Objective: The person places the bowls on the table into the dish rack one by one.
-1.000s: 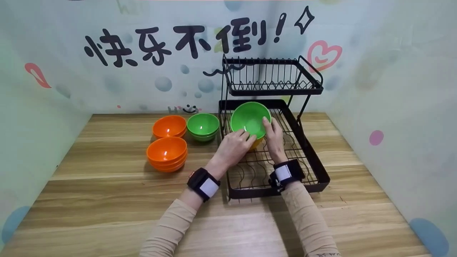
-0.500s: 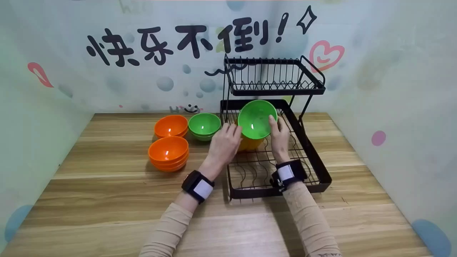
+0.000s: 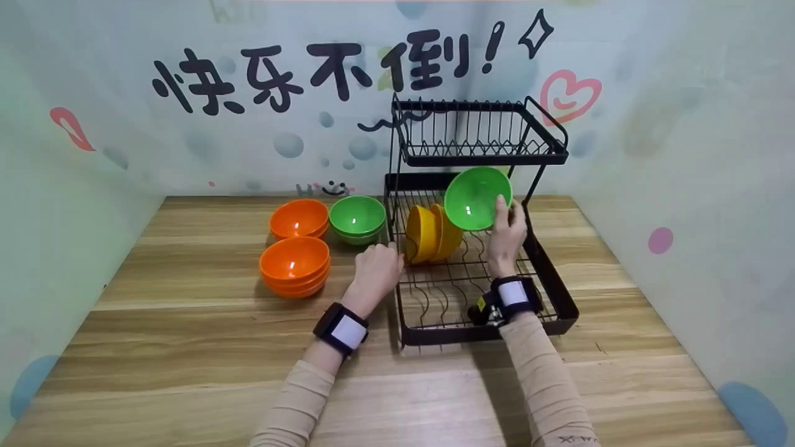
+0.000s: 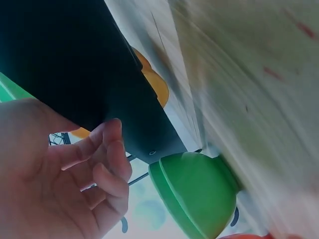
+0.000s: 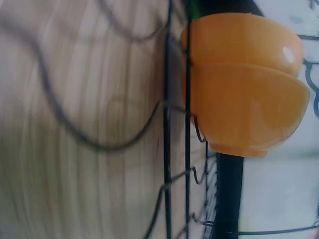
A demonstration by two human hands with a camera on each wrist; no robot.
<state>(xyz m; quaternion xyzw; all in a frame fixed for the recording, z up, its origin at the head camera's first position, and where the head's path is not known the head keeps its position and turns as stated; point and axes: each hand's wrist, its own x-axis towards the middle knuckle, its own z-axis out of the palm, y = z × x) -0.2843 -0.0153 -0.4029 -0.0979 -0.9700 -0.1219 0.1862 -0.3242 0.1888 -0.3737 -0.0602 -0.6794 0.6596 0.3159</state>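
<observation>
My right hand holds a green bowl by its right rim, thumb on the inside, above the lower tier of a black dish rack. Two yellow bowls stand on edge in that tier, one tucked into the other; the right wrist view shows these yellow bowls beyond the rack wires. My left hand is beside the rack's left wall, holding no bowl. In the left wrist view, the left hand has loosely curled fingers close to the black wall.
Left of the rack stand stacked green bowls. Beside them are two stacks of orange bowls, a back orange stack and a front orange stack. An upper rack tier overhangs the back. White printed walls surround the wooden table.
The green bowl has moved right and slightly up in my right hand, uncovering the yellow bowls. My left hand has left the green bowl and moved left to the rack's side.
</observation>
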